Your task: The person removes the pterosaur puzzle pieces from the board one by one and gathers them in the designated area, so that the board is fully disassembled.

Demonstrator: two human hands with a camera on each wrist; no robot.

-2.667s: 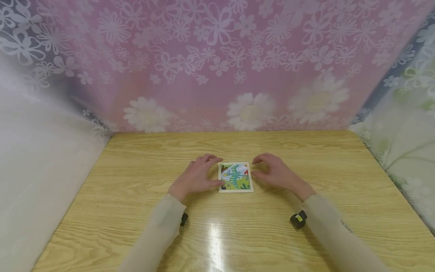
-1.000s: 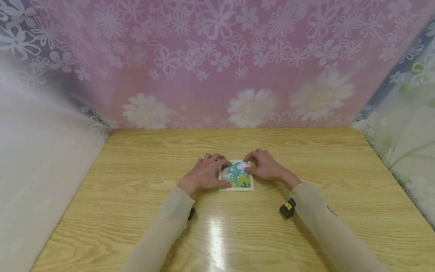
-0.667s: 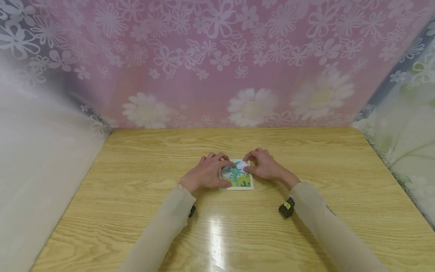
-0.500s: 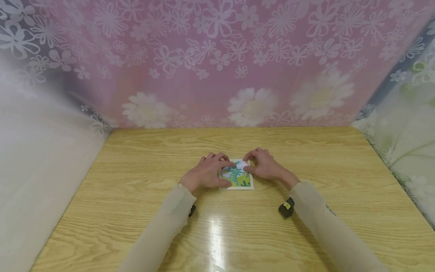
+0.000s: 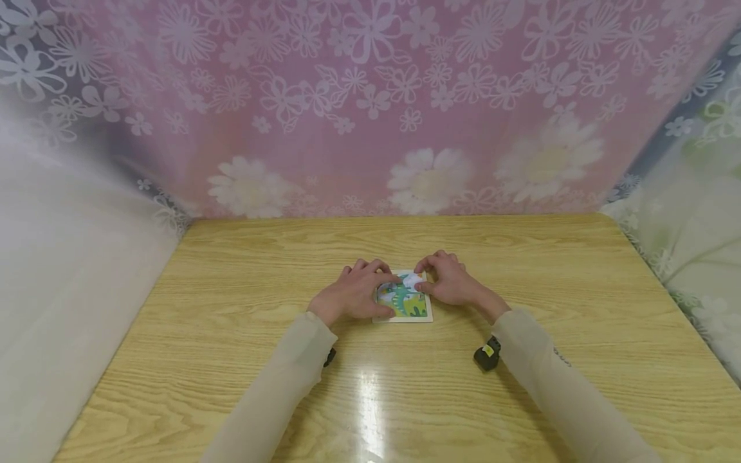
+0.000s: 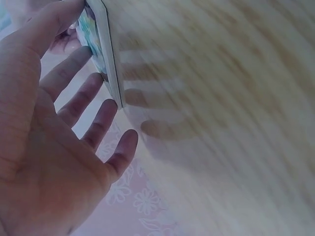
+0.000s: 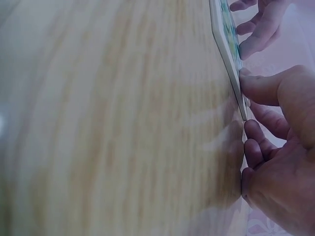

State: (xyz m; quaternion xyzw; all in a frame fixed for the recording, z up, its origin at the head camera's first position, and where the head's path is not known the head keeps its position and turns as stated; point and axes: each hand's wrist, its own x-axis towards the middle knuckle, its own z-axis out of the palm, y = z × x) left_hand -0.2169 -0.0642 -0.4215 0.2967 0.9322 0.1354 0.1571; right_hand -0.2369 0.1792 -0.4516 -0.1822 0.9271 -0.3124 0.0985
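A thin square picture puzzle [image 5: 410,307] with a pale frame and a green dinosaur design lies flat on the wooden table. From its left side, my left hand [image 5: 354,296] reaches over it, thumb and index finger spread, their tips touching the picture. The left wrist view shows that hand [image 6: 54,147] with fingers mostly extended along the puzzle's edge [image 6: 110,54]. At the far right corner my right hand [image 5: 451,281] has its thumb and bent index finger pinching at the picture. In the right wrist view the right hand's other fingers [image 7: 253,152] are curled against the table.
The wood-grain table [image 5: 260,257] spreads around the puzzle. Behind it hangs a pink flowered curtain [image 5: 347,148], with pale cloth on the left side [image 5: 75,244] and on the right side. A small black device [image 5: 487,355] sits by the right wrist.
Since the oldest frame, both hands have moved inward onto the puzzle, the right from beside it to its far right corner. Over the last half second they have hardly moved.
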